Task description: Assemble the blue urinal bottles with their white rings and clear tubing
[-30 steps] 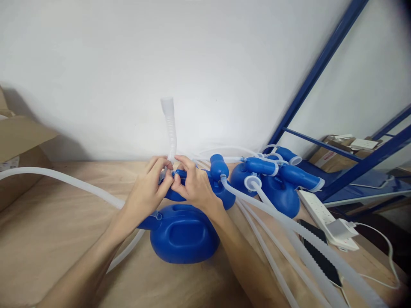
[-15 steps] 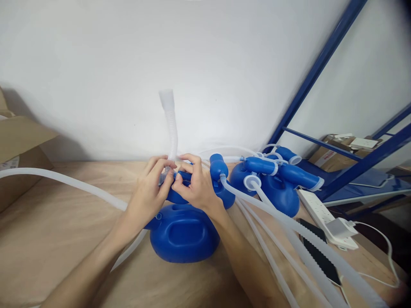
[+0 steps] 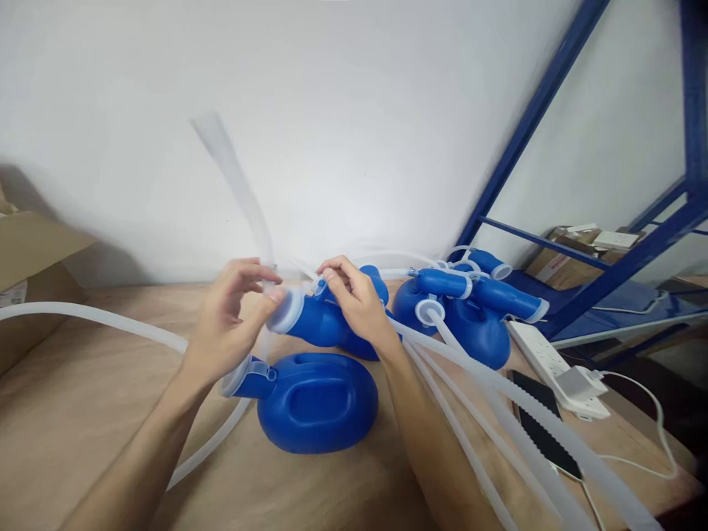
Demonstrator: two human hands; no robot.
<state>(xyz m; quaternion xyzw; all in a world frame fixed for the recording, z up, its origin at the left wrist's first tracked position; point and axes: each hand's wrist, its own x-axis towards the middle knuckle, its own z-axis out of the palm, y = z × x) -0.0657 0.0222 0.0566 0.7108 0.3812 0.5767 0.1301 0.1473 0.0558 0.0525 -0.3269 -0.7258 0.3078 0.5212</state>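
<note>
My left hand has its thumb and fingers around a clear cap on an upright white hose, which is blurred by motion. Just below the cap, the white-rimmed mouth of a blue urinal bottle faces left. My right hand pinches near a small blue tab at that bottle's neck; its fingers partly hide the bottle. Nearer to me, a second blue urinal bottle lies on its side, its neck toward my left forearm, with another white hose running behind that hand.
Several blue bottles with white hoses crowd the right side of the brown-covered table. A power strip and a black phone lie near the right edge. A cardboard box stands left; a blue metal rack stands right.
The upright hose has tilted left with my left hand, which has moved left and opened wider. The bottle's white-rimmed mouth now shows between my hands. My right hand has shifted slightly right.
</note>
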